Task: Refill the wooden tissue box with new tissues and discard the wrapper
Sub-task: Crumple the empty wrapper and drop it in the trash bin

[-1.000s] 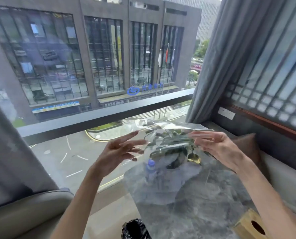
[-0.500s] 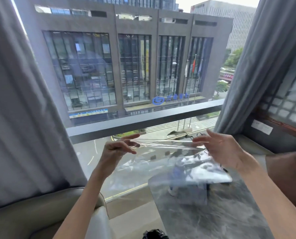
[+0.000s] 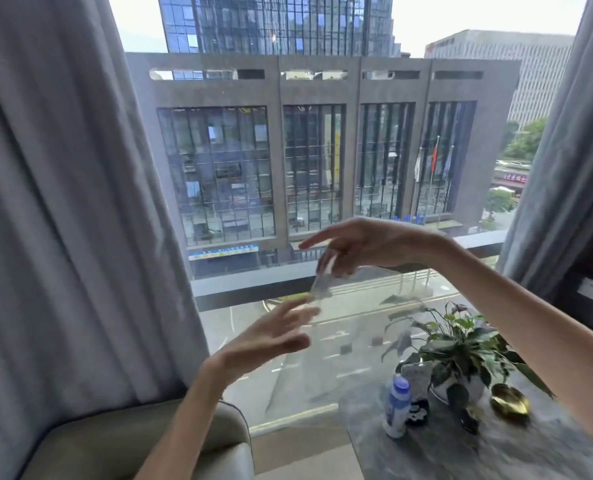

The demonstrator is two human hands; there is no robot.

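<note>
Pinched in the right hand [image 3: 367,244], up high in front of the window, is the clear wrapper [image 3: 322,278]. It hangs down from the fingertips as a thin, see-through strip, and it is blurry and hard to see. The left hand [image 3: 271,337] is lower down, with its fingers spread wide and the palm turned up. Its fingertips are just below the bottom end of the wrapper, but I cannot tell if they touch it.

Big grey curtains [image 3: 63,202] hang at the left and right sides of the window. A grey building [image 3: 322,150] fills the view outside. A soft beige chair [image 3: 115,445] sits at the bottom left. A dark stone table [image 3: 461,455] is at the bottom right. On the table stands a green plant [image 3: 461,344] in a white pot. Just left of the pot is a small white bottle [image 3: 396,407] with a blue cap. Right of the pot lies a little gold dish [image 3: 509,405].
</note>
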